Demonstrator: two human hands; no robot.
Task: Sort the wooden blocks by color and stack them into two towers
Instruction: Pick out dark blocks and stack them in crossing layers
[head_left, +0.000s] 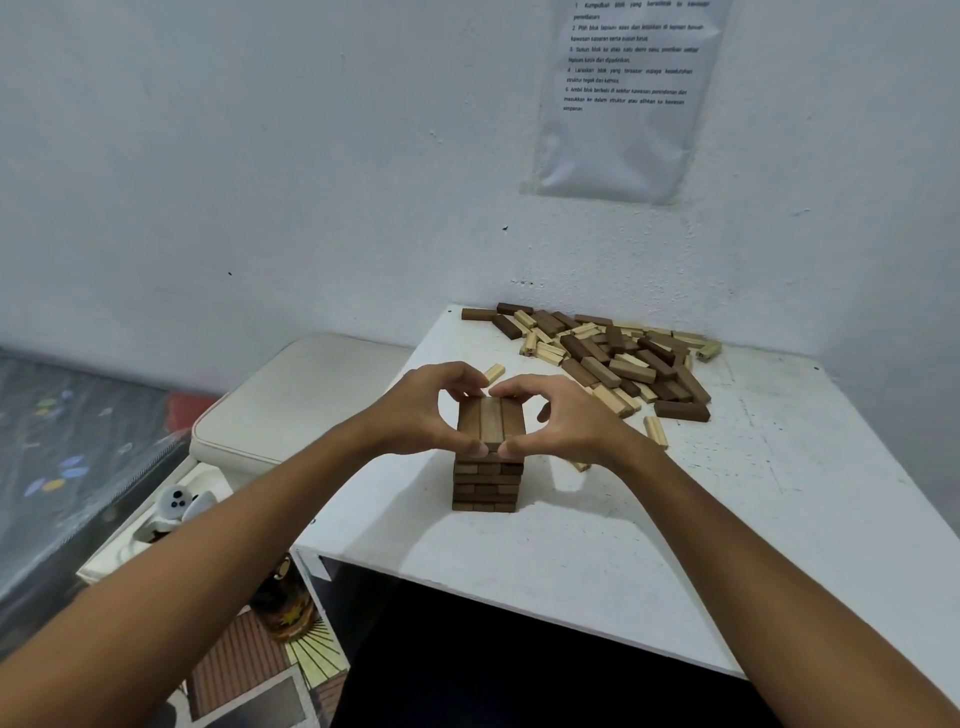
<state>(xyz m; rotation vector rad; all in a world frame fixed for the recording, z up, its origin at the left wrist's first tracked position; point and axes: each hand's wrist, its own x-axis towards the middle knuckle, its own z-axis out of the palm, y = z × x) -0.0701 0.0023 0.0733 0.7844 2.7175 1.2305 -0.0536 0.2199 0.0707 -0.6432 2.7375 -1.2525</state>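
Both our hands close around the top layer of the dark tower (487, 467).

Our left hand (431, 410) and right hand (563, 421) pinch the top three dark blocks (491, 423) from either side, fingers curled behind, thumbs in front. The tower stands near the middle of the white surface (675, 545). A mixed pile of dark and light blocks (613, 353) lies well apart, near the wall, with a few light blocks (655, 431) strayed beside it.

The white table (649, 545) is carrying a dark block tower (487, 480). A mixed block pile (613, 356) is lying near its far edge.
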